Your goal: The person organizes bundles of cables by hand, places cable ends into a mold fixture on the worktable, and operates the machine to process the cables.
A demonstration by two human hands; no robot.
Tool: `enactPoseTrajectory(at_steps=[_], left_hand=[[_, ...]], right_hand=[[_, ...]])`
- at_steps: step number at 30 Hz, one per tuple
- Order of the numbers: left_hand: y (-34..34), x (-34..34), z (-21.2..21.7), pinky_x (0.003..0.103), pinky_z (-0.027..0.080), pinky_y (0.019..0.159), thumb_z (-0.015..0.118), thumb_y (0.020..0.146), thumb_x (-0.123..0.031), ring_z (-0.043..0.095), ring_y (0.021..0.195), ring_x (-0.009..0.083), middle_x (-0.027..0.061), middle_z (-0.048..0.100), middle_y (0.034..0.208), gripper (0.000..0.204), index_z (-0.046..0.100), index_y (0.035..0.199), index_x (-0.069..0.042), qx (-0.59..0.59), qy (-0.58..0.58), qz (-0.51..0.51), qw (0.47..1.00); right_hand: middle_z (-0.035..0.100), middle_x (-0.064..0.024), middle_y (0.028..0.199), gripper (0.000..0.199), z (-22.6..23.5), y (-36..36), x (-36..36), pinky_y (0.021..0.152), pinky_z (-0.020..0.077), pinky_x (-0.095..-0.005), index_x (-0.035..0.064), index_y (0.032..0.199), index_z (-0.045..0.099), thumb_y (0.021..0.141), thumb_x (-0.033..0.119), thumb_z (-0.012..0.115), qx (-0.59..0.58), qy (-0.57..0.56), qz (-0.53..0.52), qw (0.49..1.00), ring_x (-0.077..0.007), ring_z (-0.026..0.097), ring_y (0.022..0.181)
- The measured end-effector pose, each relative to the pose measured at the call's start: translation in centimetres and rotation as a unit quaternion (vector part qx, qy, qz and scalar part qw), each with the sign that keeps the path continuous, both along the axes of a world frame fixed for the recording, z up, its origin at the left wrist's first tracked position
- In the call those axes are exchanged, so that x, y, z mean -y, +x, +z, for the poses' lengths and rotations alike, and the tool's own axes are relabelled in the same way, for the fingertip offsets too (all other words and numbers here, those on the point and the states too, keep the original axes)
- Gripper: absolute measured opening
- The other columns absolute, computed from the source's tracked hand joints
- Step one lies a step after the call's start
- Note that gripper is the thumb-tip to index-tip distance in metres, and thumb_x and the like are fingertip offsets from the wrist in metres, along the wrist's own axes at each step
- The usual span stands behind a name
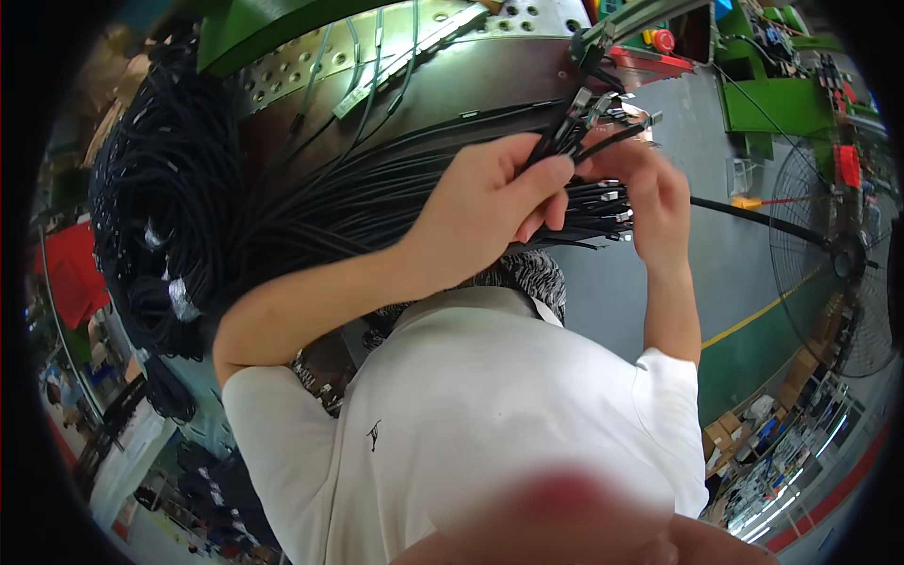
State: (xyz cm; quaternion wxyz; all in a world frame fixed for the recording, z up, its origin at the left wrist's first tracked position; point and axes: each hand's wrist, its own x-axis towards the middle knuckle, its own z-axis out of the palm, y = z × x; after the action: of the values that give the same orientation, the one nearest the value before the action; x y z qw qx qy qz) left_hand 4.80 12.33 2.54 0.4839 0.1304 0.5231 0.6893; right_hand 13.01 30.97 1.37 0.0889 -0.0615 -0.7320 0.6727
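My left hand (pixel 480 207) is closed round a small bunch of black cables (pixel 562 134), their metal-tipped connectors pointing up and to the right. Close beside it, the fingers of my right hand (pixel 659 198) are bent together at a cable end (pixel 621 135) with a metal plug. Exactly how those fingertips grip is partly hidden. Below both hands a thick spread of black cables (pixel 348 212) runs across the bench edge. The metal plugs (pixel 612 212) of this spread lie gathered under my right hand.
A large heap of coiled black cables (pixel 169 160) hangs at the left. Behind the hands is a metal bench (pixel 452 71) with a perforated plate and a green frame (pixel 273 33). A caged floor fan (pixel 843 259) stands at the right, and cardboard boxes (pixel 725 433) lie beyond.
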Motion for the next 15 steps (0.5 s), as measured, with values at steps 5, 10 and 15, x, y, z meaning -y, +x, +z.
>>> enactPoseTrajectory(at_steps=[5,10,15], left_hand=[[2.0,3.2,-2.3,0.017,0.029,0.047,0.048,0.099,-0.031,0.040,0.054,0.0023,0.0004,0.056,0.072,0.028,0.058,0.109,-0.007,-0.050,-0.035,0.163,0.985],[2.3,7.5,-3.4,0.018,0.030,0.049,0.048,0.098,-0.037,0.039,0.054,0.0028,-0.0007,0.054,0.067,0.035,0.058,0.109,-0.005,0.041,-0.004,0.280,0.959],[2.3,8.0,-3.5,0.018,0.027,0.047,0.045,0.100,-0.036,0.037,0.052,0.0039,-0.0007,0.051,0.066,0.033,0.058,0.105,-0.005,0.119,0.001,0.275,0.954]], right_hand=[[0.067,-0.0057,0.087,0.031,-0.7,-4.5,5.3,0.072,0.0470,-0.0243,-0.0061,0.102,0.066,0.094,0.023,0.059,0.080,-0.070,0.052,0.993,-0.0111,0.061,0.075],[0.067,-0.0097,0.083,0.032,-1.4,-8.9,5.2,0.069,0.0485,-0.0292,-0.0003,0.112,0.062,0.090,0.022,0.060,-0.037,0.243,0.320,0.915,-0.0217,0.063,0.073],[0.062,-0.0164,0.101,0.036,-6.1,-18.3,4.8,0.081,0.0482,-0.0391,0.0001,0.109,0.058,0.083,0.023,0.067,-0.293,0.593,0.130,0.739,-0.0332,0.059,0.089]])
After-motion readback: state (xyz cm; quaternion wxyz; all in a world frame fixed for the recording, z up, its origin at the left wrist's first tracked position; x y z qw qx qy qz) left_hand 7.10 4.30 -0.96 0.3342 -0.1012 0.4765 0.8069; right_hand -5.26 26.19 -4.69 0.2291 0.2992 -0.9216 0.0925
